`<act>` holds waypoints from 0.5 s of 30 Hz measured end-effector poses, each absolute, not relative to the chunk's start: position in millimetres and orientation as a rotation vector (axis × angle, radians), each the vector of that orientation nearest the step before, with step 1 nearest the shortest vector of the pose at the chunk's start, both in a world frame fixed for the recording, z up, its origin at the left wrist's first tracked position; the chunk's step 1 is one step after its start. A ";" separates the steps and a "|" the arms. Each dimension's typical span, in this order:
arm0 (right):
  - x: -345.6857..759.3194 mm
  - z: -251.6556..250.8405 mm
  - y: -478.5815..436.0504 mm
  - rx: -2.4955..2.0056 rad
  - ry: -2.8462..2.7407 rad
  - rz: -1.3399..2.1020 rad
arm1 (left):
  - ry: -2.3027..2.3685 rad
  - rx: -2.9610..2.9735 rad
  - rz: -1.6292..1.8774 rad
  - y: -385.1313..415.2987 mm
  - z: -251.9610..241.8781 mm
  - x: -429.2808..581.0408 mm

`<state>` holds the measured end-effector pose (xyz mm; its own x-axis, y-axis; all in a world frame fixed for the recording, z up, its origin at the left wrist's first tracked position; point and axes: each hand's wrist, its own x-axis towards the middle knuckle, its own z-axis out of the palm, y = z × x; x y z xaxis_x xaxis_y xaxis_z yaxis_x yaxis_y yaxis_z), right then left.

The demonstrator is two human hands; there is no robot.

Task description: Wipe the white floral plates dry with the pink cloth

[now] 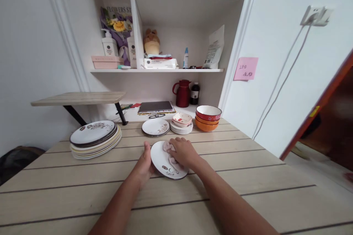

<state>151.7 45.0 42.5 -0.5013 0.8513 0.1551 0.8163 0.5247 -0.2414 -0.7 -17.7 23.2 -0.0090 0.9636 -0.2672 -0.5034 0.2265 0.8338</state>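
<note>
The plate (162,163) sits mid-tabletop (248,176), tilted up at its left rim. The left hand (145,165) has its grip closed on that rim. The right hand (184,151) lies on the plate's face, its grip curled over a pink cloth (168,151) pressed against the plate. Behind them are a single dish (155,126), a saucer stack (181,125) and stacked bowls (208,118). A pile of large plates (95,139) stands well to the left.

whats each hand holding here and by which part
The left hand grips the small white plate by its left rim. The right hand holds a pink cloth bunched under its palm, pressed on the plate's face.
</note>
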 end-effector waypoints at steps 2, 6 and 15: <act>157.7 45.3 36.8 -1.479 -2.547 0.195 | 0.986 0.603 1.267 -19.2 23.6 -1.2; 154.9 49.4 12.4 -1.487 -2.578 0.205 | 1.020 0.599 1.239 -20.4 24.3 -3.6; 123.3 37.2 33.1 -1.144 -2.479 0.180 | 0.897 0.604 1.250 -15.1 19.3 -7.2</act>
